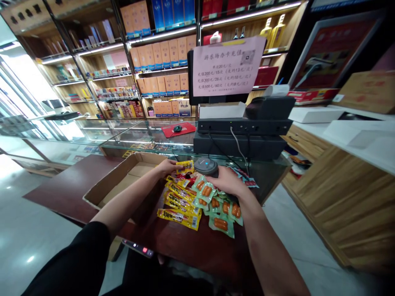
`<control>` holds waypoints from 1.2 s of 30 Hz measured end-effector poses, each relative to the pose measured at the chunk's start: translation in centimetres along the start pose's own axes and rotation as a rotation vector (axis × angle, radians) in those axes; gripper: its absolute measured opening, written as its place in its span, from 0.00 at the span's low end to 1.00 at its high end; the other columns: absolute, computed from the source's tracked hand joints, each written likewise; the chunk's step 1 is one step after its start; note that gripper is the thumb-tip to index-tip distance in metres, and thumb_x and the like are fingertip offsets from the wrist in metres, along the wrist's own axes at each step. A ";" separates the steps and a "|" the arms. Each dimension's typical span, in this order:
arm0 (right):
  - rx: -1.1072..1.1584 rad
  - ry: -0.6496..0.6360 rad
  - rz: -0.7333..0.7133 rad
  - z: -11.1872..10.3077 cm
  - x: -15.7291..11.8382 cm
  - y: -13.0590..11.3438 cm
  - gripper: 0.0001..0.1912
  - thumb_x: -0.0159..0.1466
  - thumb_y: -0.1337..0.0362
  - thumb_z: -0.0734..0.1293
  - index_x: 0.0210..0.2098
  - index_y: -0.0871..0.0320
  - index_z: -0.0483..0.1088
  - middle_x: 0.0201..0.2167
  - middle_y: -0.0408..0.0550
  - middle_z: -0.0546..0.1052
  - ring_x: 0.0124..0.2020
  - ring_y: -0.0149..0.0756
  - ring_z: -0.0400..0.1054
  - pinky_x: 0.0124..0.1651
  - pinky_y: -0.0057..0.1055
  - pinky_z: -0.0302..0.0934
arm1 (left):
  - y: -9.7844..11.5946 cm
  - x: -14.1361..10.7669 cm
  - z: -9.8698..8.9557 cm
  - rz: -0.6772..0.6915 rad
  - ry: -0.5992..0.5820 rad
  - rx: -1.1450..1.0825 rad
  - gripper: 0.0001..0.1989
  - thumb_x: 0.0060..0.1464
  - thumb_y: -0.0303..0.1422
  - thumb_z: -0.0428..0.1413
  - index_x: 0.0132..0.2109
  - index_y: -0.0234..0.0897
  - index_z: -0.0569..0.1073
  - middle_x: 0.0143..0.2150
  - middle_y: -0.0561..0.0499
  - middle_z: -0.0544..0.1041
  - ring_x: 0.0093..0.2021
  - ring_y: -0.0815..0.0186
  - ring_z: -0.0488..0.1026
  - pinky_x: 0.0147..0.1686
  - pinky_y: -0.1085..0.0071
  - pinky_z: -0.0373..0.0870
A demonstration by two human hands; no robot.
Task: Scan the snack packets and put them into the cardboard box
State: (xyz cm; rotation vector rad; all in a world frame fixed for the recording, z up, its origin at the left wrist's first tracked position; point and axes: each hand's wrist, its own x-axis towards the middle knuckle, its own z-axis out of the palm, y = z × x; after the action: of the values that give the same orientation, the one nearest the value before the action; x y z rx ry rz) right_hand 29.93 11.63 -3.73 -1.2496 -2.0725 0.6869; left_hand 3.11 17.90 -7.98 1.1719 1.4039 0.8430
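Note:
My left hand (167,167) pinches the end of a yellow snack packet (186,166), its fingers closed. Right beside that packet is a grey barcode scanner (206,165) with a small blue light, gripped by my right hand (227,180). Below my hands, several yellow snack packets (179,216) lie in an overlapping row on the dark red tabletop (173,242). To their right is a loose pile of pale green packs of small sausages (221,223). Some red packaging (184,181) shows among the yellow packets, partly covered.
A shallow cardboard box (100,185) stands left of the packets. Behind is a glass counter (135,133) with a black mouse (177,128) on a red mat, and a cash register (240,142) with cables. A phone (138,248) is at the table's near edge.

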 end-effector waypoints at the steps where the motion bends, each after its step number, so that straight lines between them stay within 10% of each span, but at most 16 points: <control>1: 0.005 0.004 0.005 0.2 0.0 -0.1 0.17 0.55 0.58 0.69 0.43 0.56 0.76 0.41 0.51 0.81 0.44 0.52 0.74 0.45 0.40 0.66 | 0.2 0.0 -0.3 -0.011 0.018 -0.066 0.21 0.28 0.38 0.72 0.30 0.30 0.77 0.27 0.50 0.77 0.25 0.72 0.70 0.28 0.75 0.70; 23: 0.050 -0.027 -0.025 0.7 0.0 -1.1 0.19 0.55 0.61 0.70 0.46 0.58 0.75 0.43 0.51 0.80 0.47 0.49 0.73 0.48 0.37 0.66 | 1.1 -0.1 -2.0 -0.015 0.067 -0.176 0.18 0.30 0.34 0.72 0.27 0.30 0.73 0.21 0.55 0.71 0.22 0.77 0.66 0.24 0.79 0.68; 36: 0.054 -0.204 0.084 4.1 0.4 -2.4 0.15 0.58 0.56 0.66 0.38 0.60 0.74 0.17 0.45 0.76 0.16 0.36 0.69 0.22 0.29 0.63 | -3.4 -5.3 -16.1 -0.184 0.286 -0.130 0.16 0.32 0.31 0.71 0.31 0.28 0.79 0.27 0.47 0.78 0.23 0.74 0.70 0.23 0.78 0.69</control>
State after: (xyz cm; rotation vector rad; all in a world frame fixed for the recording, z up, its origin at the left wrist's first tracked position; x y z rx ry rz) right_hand 25.39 10.53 -4.72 -1.2878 -2.1572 0.9366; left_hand -13.65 13.71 -6.79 0.8322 1.6341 0.9820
